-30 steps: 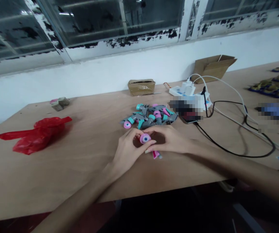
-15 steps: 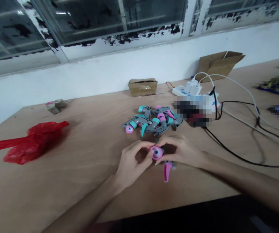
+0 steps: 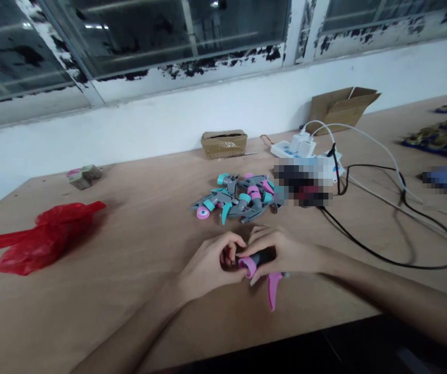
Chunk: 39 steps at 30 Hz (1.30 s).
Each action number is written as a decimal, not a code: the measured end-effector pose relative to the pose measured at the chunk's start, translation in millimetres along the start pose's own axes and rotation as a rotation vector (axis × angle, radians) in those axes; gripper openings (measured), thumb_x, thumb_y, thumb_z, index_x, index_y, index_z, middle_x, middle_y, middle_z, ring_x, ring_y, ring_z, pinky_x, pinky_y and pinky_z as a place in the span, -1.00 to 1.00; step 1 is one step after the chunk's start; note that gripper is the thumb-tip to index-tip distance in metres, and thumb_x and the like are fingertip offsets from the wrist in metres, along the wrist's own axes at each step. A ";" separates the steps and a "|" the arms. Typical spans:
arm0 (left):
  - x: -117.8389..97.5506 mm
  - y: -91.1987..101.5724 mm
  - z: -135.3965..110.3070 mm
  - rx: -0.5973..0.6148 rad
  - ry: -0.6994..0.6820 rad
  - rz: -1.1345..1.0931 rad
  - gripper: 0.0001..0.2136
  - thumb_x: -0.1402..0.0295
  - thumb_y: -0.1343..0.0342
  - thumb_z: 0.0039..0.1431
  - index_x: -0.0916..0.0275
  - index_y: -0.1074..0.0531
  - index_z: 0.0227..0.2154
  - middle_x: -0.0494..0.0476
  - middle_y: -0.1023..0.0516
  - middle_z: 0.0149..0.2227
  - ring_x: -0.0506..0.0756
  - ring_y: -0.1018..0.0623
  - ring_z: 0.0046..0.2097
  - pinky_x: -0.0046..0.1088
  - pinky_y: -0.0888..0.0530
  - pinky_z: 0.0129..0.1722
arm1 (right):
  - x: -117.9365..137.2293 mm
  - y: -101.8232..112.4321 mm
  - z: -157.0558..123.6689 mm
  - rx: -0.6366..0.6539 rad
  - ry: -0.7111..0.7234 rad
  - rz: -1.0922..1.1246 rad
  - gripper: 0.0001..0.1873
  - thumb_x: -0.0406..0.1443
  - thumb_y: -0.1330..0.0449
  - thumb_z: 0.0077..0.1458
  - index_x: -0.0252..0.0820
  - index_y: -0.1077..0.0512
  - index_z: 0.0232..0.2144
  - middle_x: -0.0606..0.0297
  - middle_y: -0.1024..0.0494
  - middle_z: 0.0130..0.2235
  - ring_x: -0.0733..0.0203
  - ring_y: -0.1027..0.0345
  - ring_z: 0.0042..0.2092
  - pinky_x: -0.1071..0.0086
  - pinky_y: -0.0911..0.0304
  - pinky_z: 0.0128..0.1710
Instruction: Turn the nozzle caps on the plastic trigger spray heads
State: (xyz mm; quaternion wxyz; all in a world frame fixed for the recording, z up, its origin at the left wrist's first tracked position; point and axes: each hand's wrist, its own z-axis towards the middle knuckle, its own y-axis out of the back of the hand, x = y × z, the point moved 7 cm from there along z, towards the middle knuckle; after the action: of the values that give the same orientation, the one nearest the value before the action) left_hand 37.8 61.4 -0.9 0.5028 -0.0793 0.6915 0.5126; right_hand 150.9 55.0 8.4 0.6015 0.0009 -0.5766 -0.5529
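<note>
A trigger spray head with a pink collar (image 3: 249,267) and a pink trigger (image 3: 273,291) is held just above the near part of the table. My right hand (image 3: 281,252) grips its grey body from the right, the fingers hiding most of it. My left hand (image 3: 211,265) is curled at the collar's left side, thumb against the pink rim and the other fingers bent inward. Beyond both hands lies a pile of similar spray heads (image 3: 242,200), grey with turquoise or pink collars and triggers. One pink collar (image 3: 203,212) in the pile shows a blue-centred opening.
A red plastic bag (image 3: 48,236) lies at the left, with small boxes (image 3: 84,177) behind it. At the back stand a low cardboard box (image 3: 224,144) and an open carton (image 3: 338,111). A power strip (image 3: 281,149) and looping black cable (image 3: 387,265) occupy the right side.
The held spray head has tilted: its collar's blue-centred opening faced me before and now points more downward left. My left fingers have curled further in. The view has shifted slightly.
</note>
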 end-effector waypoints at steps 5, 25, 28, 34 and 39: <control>-1.6 -2.0 -2.4 -0.074 -0.047 0.165 -0.70 0.46 -0.14 -0.11 0.18 -0.32 -0.23 -0.13 -0.26 -0.53 -0.07 -0.30 -0.52 -0.59 -0.30 -0.52 | -5.9 -0.3 -1.6 -0.064 0.000 -0.118 -0.64 -0.08 -0.32 -0.20 -0.05 -0.49 -0.29 0.38 -0.53 -0.35 0.26 -0.34 -0.23 0.11 0.13 0.08; -19.4 2.4 -9.1 -0.230 -0.228 0.427 -0.79 0.44 -0.06 0.04 0.19 -0.33 -0.21 0.07 -0.43 -0.26 -0.01 -0.48 -0.32 -0.52 -0.46 -0.40 | -11.7 7.1 -7.6 -0.217 -0.060 -0.326 -0.71 -0.03 -0.24 -0.10 0.05 -0.48 -0.30 0.41 -0.54 -0.28 0.20 -0.31 -0.12 0.06 0.35 0.13; -19.1 2.3 -9.8 -0.237 -0.237 0.433 -0.77 0.47 -0.03 0.04 0.19 -0.33 -0.20 0.07 -0.45 -0.26 0.00 -0.49 -0.31 -0.52 -0.46 -0.39 | -12.1 9.1 -8.0 -0.235 -0.075 -0.329 -0.70 0.00 -0.25 -0.14 0.04 -0.50 -0.34 0.40 -0.54 -0.29 0.19 -0.32 -0.14 0.06 0.33 0.12; -17.6 3.8 -13.2 -0.328 -0.253 0.427 -0.82 0.47 -0.04 0.06 0.18 -0.33 -0.23 0.04 -0.49 -0.32 0.00 -0.51 -0.30 -0.50 -0.47 -0.34 | -13.9 11.5 -7.8 -0.245 -0.106 -0.345 -0.67 -0.02 -0.25 -0.12 0.05 -0.49 -0.27 0.38 -0.54 -0.27 0.18 -0.31 -0.11 0.07 0.29 0.12; -22.6 6.4 -18.3 -0.413 -0.266 0.442 -0.90 0.47 -0.04 0.08 0.19 -0.33 -0.32 0.02 -0.52 -0.34 0.01 -0.52 -0.30 -0.49 -0.45 -0.34 | -16.0 12.0 -7.2 -0.274 -0.116 -0.307 -0.63 -0.02 -0.24 -0.11 0.07 -0.46 -0.21 0.41 -0.54 -0.27 0.20 -0.32 -0.11 0.06 0.26 0.12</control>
State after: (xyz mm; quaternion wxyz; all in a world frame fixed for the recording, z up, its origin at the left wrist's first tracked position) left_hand 33.4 40.7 20.1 0.4385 0.0402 0.5018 0.7445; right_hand 168.3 65.7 2.6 0.4707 -0.0248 -0.5228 -0.7102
